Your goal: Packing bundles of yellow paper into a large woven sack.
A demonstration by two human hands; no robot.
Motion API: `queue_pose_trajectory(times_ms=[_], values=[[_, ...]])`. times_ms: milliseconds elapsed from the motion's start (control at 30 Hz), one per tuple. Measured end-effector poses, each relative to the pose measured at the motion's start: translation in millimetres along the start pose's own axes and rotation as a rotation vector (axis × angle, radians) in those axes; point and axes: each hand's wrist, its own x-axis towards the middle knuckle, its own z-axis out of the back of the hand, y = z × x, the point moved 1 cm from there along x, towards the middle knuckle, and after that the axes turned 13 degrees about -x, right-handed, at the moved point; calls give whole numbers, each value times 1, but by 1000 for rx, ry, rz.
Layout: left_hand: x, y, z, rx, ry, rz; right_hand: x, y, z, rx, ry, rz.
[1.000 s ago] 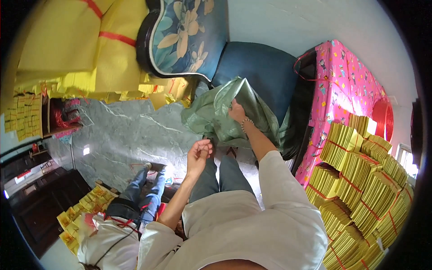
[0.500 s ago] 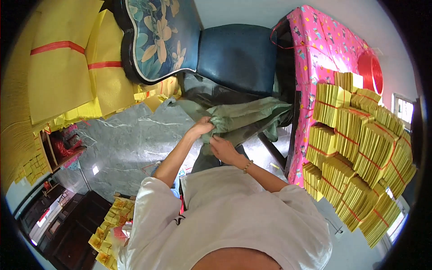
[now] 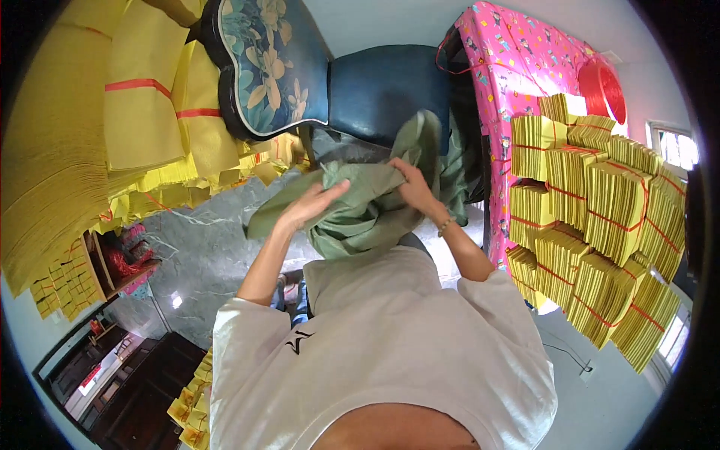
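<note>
A loose, crumpled green cloth (image 3: 360, 229) spreads in front of my waist, and its exact kind is hard to make out. The left part of it lies against my left hand (image 3: 315, 204), with a fold between the thumb and the fingers. Higher and to the right, my right hand (image 3: 411, 184) has its fingers curled round the cloth's upper edge. One end of the cloth stands up past that hand, in front of the blue chair seat. A beaded bracelet is on my right wrist.
Ahead stands a blue chair (image 3: 386, 86) with a flowered back. Bundled yellow paper (image 3: 142, 120) is piled on the left; more tied bundles (image 3: 619, 202) are stacked at the right beside a pink-covered table (image 3: 491, 67) and a red string roll (image 3: 602, 91). Grey marbled floor (image 3: 210, 232) lies below.
My hands have moved apart, the right one up and to the right, the left slightly left. The cloth has been gathered nearer, with one end raised. My view has shifted slightly.
</note>
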Motion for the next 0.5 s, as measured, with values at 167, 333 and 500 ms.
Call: queue_pose_trajectory(times_ms=[167,333,500], values=[[-13,-53,-55,903,-425,-726,7,40,32,-566,-85,-144],[35,-38,-97,977,-168,-509,-7,84,54,-326,-135,110],[96,-37,-73,210,-120,-339,-60,50,61,-351,-855,-121]])
